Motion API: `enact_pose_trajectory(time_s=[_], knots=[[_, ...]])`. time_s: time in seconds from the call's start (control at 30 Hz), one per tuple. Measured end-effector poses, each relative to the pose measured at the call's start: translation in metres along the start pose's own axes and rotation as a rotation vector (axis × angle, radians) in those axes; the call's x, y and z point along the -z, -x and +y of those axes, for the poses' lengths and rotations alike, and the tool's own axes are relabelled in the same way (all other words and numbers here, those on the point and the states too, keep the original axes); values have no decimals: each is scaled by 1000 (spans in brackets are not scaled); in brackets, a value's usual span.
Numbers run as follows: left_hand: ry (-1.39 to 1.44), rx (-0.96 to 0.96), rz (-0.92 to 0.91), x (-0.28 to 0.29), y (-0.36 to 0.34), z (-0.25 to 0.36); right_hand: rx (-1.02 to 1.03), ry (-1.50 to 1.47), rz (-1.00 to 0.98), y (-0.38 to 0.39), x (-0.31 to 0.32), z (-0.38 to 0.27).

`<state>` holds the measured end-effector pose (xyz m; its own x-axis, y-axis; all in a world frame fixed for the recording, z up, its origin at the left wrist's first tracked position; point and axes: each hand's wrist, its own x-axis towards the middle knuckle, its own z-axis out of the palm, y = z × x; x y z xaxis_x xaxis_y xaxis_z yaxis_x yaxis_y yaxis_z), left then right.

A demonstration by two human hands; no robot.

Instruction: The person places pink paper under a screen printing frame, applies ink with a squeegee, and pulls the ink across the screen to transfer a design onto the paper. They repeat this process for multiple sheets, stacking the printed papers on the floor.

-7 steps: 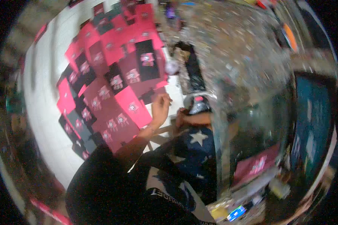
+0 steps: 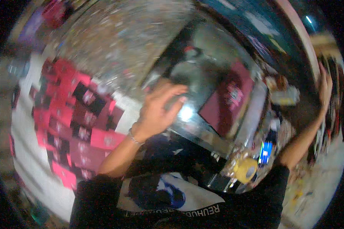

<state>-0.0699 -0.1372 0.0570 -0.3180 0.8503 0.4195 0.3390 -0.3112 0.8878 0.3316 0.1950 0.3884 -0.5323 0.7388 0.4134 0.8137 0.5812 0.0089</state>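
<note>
My left hand [image 2: 160, 108], a bracelet at its wrist, is held over the near left part of a dark glossy tabletop [image 2: 197, 80]. Its fingers are apart with nothing in them. A maroon sheet [image 2: 229, 99] with a pale pink print lies on that top, right of the hand. Far to the right, my right hand [image 2: 324, 89] is closed at the near end of a pale rail of a large raised frame [image 2: 269, 28] with a blue-green panel. Blur hides the exact finger hold.
Left, many printed pink, maroon and black pieces [image 2: 74, 126] lie spread on a white floor. Cluttered, smeared material [image 2: 114, 42] is beyond them. Near the tabletop's right edge are a yellow tape roll [image 2: 245, 170], a lit phone [image 2: 265, 153] and a clear container [image 2: 286, 96].
The view has swung to the right. My left hand has come over the dark tabletop, and my right hand has gone from beside it out to the raised frame.
</note>
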Motion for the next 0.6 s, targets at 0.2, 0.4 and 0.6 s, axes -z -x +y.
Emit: enact_pose_trajectory(time_s=[0.2,0.4,0.6], knots=[[-116,-615,-638,-228,-21,37,-98,22,194,-3,-24,-66],[-254,-828,-883,-291,2,2,-223,62,126,4,-16,-61],[-411,-397,-917,-175,-53,-38,193,414,181,-12,-30,-37]])
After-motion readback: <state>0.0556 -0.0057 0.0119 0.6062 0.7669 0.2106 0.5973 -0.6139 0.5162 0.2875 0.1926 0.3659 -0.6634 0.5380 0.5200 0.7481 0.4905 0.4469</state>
